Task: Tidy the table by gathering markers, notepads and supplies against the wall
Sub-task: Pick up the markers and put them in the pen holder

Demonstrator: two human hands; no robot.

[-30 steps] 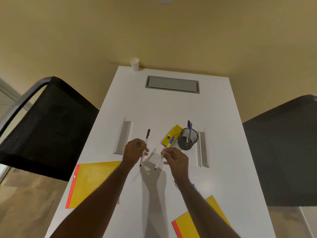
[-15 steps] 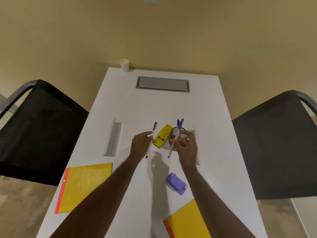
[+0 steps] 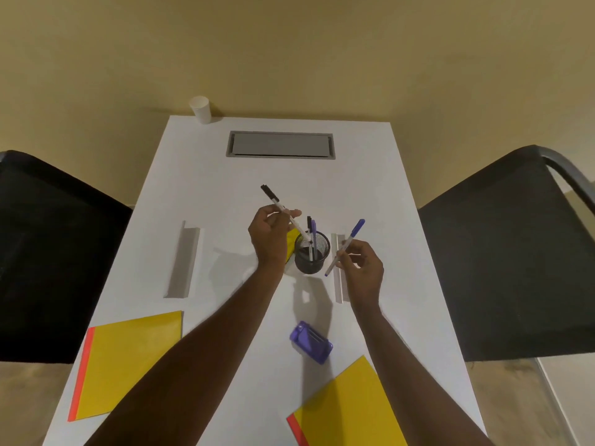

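Left hand (image 3: 269,235) fingers pinch a black marker (image 3: 285,212), tip angled down at the mesh cup (image 3: 312,252) mid-worktop, probably to drop it in. Right hand (image 3: 363,263) pinches a blue marker (image 3: 346,246) just right, waiting.

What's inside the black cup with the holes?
Two pens stand in the mesh pen cup, one black-capped, one purple-capped. The left hand's pen tips in. The bottom is hidden.
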